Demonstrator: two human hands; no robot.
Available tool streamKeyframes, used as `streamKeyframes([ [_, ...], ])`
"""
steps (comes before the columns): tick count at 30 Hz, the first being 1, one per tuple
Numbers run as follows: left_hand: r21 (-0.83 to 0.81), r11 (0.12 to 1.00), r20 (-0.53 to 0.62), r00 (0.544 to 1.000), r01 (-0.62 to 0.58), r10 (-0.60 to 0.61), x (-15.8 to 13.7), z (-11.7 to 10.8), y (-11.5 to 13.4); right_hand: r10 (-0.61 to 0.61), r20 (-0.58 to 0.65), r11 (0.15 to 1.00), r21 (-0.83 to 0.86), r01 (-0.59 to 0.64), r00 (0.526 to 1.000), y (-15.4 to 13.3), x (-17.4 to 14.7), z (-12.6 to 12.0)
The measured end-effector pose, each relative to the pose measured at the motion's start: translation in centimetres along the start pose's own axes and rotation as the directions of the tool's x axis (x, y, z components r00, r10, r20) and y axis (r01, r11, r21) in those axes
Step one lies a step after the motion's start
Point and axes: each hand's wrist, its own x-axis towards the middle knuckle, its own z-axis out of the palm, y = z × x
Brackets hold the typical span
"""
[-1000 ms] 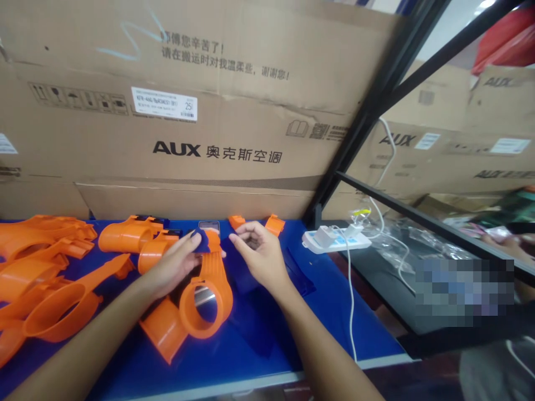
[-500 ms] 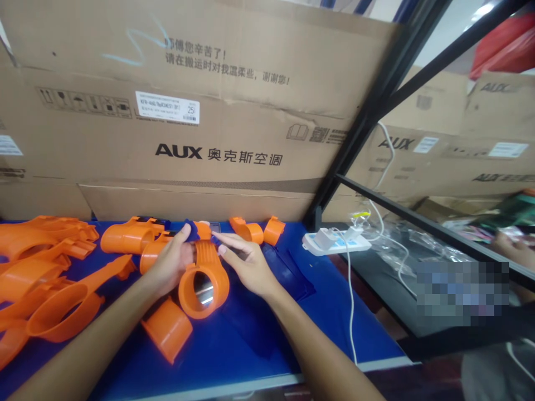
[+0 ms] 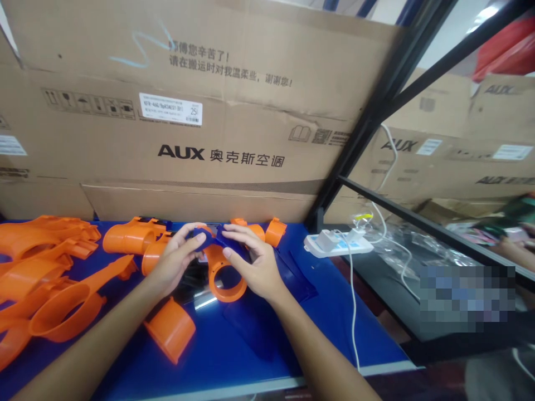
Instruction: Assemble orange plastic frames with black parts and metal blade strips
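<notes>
From where I stand, both grips are busy. The left hand [image 3: 174,264] is closed on the far end of an orange holder [image 3: 215,258], its thumb lying over a bit of blue there. The right hand [image 3: 261,268] pinches a blue piece [image 3: 224,238] against the holder's handle, fingers on top, thumb on the near side.

The holder sits between the two grips, its long axis running from 11 o'clock down to 5, so its ring end points back toward the wearer. From the left grip that ring lies at about 4 o'clock; the right hand is nearer to it, just beside its rim. The blue piece crosses the handle's upper end, at roughly 10 o'clock from the right palm.

Farther out, a loose orange cup [image 3: 172,329] rests on the desk [image 3: 213,356] at 7 o'clock from the ring, an orange pile [image 3: 62,312] spreads out at 9, and a power strip [image 3: 338,244] stands at 2.

The fingers hide where blue meets orange; I can't tell whether it is one blue piece or two. Blue sheets [image 3: 297,277] at 3 o'clock nearly melt into the desk, and the pile is cut off at the left edge.
</notes>
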Motion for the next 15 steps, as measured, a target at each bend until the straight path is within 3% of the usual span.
streamKeyframes([
  [11, 0.021, 0.999, 0.042, 0.998, -0.047, 0.046, -0.29, 0.14, 0.43, 0.036, 0.059, 0.998, 0.04, -0.038, 0.998, 0.86, 0.01, 0.04],
  [15, 0.012, 0.995, 0.072, 0.992, -0.102, 0.101, -0.22, -0.09, 0.66, 0.042, 0.068, 0.999, -0.022, -0.041, 0.997, 0.9, -0.1, -0.28],
])
